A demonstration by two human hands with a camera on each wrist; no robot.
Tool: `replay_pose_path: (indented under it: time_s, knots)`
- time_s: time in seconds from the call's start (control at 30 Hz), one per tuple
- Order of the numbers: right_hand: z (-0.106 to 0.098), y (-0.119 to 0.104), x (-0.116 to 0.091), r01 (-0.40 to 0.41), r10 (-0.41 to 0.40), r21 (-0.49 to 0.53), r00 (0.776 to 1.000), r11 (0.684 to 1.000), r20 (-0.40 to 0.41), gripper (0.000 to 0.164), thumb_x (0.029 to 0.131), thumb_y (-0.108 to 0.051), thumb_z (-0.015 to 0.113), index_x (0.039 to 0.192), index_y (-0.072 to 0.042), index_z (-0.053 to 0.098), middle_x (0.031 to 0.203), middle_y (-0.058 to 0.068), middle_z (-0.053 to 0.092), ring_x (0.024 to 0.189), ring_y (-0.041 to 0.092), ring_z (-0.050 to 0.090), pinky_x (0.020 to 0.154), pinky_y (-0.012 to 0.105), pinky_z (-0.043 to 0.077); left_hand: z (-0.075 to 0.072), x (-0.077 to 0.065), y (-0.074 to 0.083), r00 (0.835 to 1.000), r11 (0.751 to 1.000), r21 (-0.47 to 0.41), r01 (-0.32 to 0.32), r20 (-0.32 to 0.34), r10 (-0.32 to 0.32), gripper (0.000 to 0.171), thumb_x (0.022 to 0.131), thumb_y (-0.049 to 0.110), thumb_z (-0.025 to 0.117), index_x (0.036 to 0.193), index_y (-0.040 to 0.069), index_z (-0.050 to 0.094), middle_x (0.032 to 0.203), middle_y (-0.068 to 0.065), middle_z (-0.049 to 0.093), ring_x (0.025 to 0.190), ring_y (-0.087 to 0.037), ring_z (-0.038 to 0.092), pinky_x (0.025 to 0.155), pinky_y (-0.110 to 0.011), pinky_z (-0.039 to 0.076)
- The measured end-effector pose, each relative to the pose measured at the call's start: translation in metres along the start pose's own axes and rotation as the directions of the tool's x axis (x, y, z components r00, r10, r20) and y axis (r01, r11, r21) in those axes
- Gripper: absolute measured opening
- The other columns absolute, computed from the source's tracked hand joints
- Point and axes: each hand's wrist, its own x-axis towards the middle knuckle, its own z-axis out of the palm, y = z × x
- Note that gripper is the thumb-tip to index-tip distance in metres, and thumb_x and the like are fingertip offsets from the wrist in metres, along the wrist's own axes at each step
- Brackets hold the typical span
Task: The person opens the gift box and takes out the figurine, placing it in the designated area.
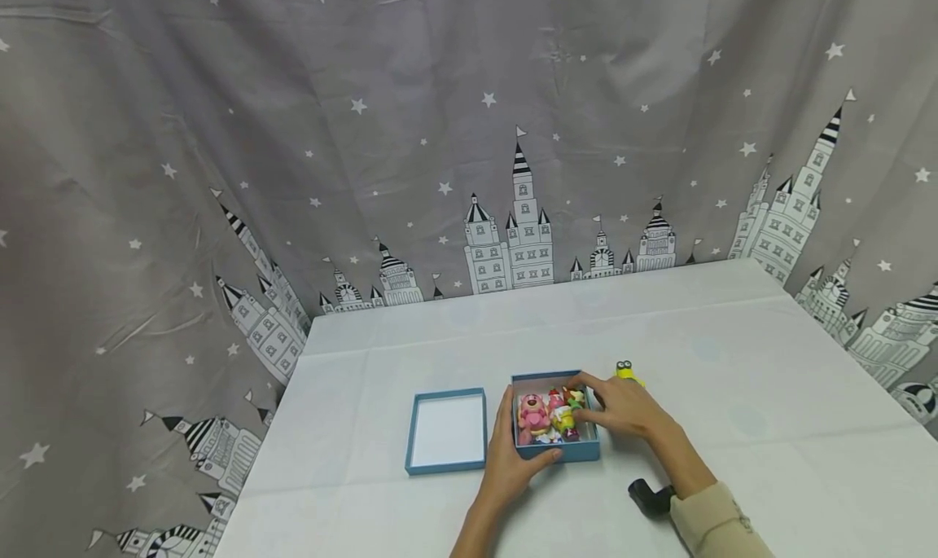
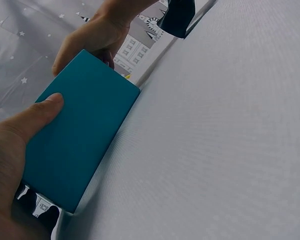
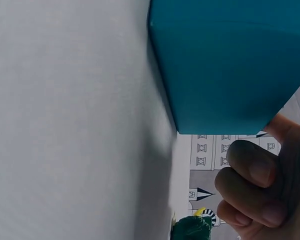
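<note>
Bare left hand (image 1: 506, 467), a shallow blue-rimmed white tray (image 1: 445, 467) left of it, grips a blue rectangular box (image 1: 580, 450) of small colourful toy figures (image 1: 533, 411); the right hand (image 1: 626, 407), fingers bent, reaches inside, thumb and index apart, whether pinching one I cannot tell; beyond it shows a yellow goggle-eyed figure (image 1: 624, 370).

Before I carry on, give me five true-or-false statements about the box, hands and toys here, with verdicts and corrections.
1. The left hand grips the blue box. True.
2. The blue box is covered. False: it is open, and the lid lies apart from it.
3. The right hand reaches over the toys in the blue box. True.
4. The blue box holds nothing. False: it holds several toys, including a pink bear.
5. A yellow toy is outside the blue box. True.
</note>
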Motion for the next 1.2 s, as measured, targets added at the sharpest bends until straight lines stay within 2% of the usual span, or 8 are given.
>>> replay_pose_path:
  time_s: [0.3,0.53,0.7,0.93,1.2]
  knots:
    - [-0.001,0.001,0.001,-0.007,0.003,0.063,0.999,0.998,0.052,0.054,0.08,-0.054,0.059,0.124,-0.024,0.054,0.053,-0.012,0.035,0.049,0.003,0.03,0.046,0.021,0.023,0.001,0.0,0.0,1.0,1.0,-0.004,0.006,0.003,-0.006,0.109,0.069,0.044,0.078,0.149,0.018,0.008,0.152,-0.01,0.016,0.135,-0.032,0.023,0.106,-0.053,0.024]
    - [-0.004,-0.003,0.004,-0.009,0.008,0.009,0.997,1.0,0.079,0.055,0.079,-0.055,0.058,0.122,-0.021,0.056,0.058,-0.013,0.043,0.051,0.005,0.035,0.048,0.023,0.027,0.001,0.001,-0.001,1.0,1.0,-0.009,-0.004,-0.003,0.004,0.109,0.07,0.042,0.078,0.149,0.017,0.009,0.152,-0.011,0.017,0.134,-0.033,0.023,0.105,-0.054,0.025]
    - [-0.006,-0.003,0.006,-0.007,0.007,-0.007,0.996,1.0,0.089,0.056,0.079,-0.056,0.057,0.122,-0.02,0.056,0.056,-0.011,0.04,0.051,0.005,0.033,0.047,0.022,0.025,0.001,0.001,-0.001,1.0,1.0,-0.012,-0.021,-0.007,0.021,0.108,0.07,0.041,0.078,0.149,0.014,0.009,0.151,-0.014,0.017,0.134,-0.036,0.024,0.104,-0.055,0.025]
    - [-0.007,-0.005,0.007,0.0,0.0,-0.006,0.996,1.0,0.092,0.058,0.079,-0.054,0.058,0.123,-0.017,0.057,0.059,-0.012,0.043,0.052,0.005,0.033,0.048,0.022,0.025,0.0,0.001,0.001,1.0,1.0,-0.019,-0.003,-0.002,0.003,0.109,0.07,0.041,0.079,0.149,0.015,0.009,0.151,-0.014,0.017,0.135,-0.035,0.022,0.105,-0.055,0.023]
    - [-0.007,-0.009,0.01,-0.024,0.026,-0.023,0.994,0.999,0.105,0.056,0.076,-0.047,0.06,0.123,-0.015,0.059,0.069,-0.011,0.05,0.057,0.007,0.039,0.051,0.023,0.033,0.001,0.001,0.002,1.0,1.0,-0.018,-0.006,0.0,0.006,0.109,0.069,0.041,0.079,0.149,0.014,0.009,0.151,-0.014,0.018,0.134,-0.035,0.023,0.105,-0.054,0.024]
